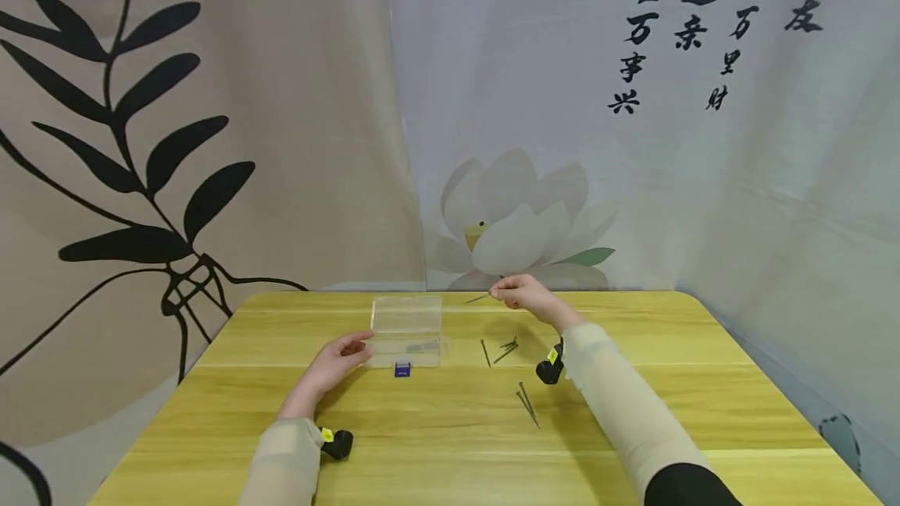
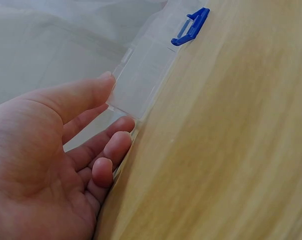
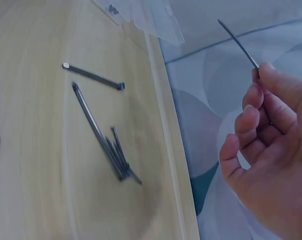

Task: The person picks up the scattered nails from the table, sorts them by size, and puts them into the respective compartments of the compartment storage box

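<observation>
In the head view, a clear plastic box (image 1: 406,314) with a blue latch (image 1: 402,369) lies with its lid up, and some thin grey pieces (image 1: 423,347) show inside. At its left end, my left hand (image 1: 339,361) holds the box between thumb and bent fingers; the left wrist view shows the thumb tip on the box's corner (image 2: 140,80). Higher up to the right, my right hand (image 1: 527,295) pinches a long nail (image 3: 238,44) between thumb and forefinger, its point out to the left. The nail's head end is hidden in the fingers.
Several loose nails (image 1: 506,351) lie right of the box, one long nail (image 3: 95,76) apart from a small cluster. Nearer to me are more nails (image 1: 526,403). The wooden table (image 1: 422,443) ends at a printed cloth backdrop (image 1: 337,139).
</observation>
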The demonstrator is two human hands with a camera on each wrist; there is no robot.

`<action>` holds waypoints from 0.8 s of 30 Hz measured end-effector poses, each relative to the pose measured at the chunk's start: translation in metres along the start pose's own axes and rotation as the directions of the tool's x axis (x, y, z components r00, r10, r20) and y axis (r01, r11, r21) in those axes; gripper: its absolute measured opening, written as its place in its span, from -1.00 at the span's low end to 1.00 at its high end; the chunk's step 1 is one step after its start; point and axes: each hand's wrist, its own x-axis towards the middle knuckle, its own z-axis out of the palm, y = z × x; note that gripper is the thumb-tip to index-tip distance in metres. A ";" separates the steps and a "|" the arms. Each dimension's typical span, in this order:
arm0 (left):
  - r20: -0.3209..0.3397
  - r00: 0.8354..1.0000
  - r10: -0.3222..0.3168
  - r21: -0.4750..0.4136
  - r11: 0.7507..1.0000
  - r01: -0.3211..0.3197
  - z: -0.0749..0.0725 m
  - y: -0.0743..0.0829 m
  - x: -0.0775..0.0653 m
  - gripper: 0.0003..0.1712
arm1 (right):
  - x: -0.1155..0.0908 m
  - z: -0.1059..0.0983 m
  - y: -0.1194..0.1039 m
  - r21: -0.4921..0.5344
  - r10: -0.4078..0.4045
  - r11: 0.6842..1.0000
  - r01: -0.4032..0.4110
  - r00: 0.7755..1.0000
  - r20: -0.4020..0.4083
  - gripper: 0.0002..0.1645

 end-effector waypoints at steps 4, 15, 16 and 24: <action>-0.004 0.999 0.035 0.018 0.999 -0.035 0.000 -0.001 0.001 -0.53 | 0.009 0.009 -0.006 -0.038 -0.005 0.999 0.005 1.000 0.007 -0.64; -0.005 1.000 -0.004 -0.011 1.000 0.004 0.001 0.001 0.001 -0.53 | 0.030 0.040 -0.029 -0.079 -0.019 0.997 0.021 0.999 0.029 -0.68; -0.006 1.000 -0.006 -0.010 1.000 0.005 0.001 0.001 0.002 -0.53 | 0.032 0.043 -0.030 -0.093 -0.023 0.995 0.025 0.999 0.031 -0.68; -0.009 1.000 -0.014 -0.016 1.000 0.014 0.000 -0.002 0.003 -0.53 | 0.043 0.073 -0.035 -0.153 -0.025 0.988 0.033 0.998 0.055 -0.73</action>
